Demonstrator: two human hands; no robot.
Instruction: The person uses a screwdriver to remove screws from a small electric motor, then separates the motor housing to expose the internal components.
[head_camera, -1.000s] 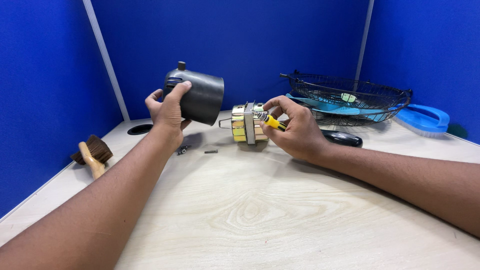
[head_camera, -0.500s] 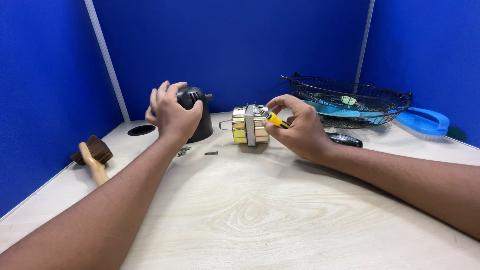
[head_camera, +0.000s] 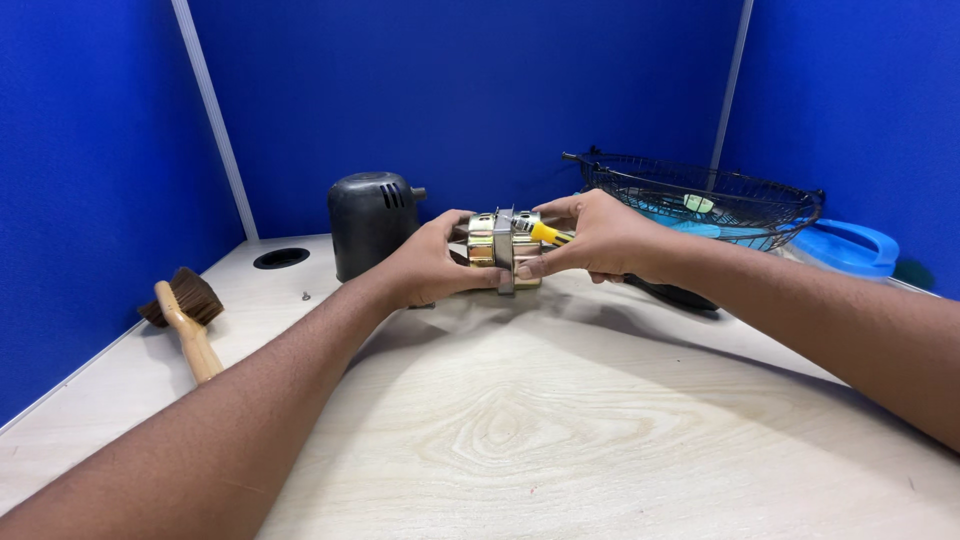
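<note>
Left hand (head_camera: 425, 265) and right hand (head_camera: 600, 238), motor core (head_camera: 503, 250) gripped between

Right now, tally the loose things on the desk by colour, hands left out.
Black: 2, the motor cover and the wire fan guard
Blue: 1, the plastic part at far right
Brown: 1, the wooden brush
Gold and silver: 1, the motor core in both hands
Total: 5

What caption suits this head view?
Both hands, left hand and right hand, grip a small metal motor core above a wooden table.
</note>
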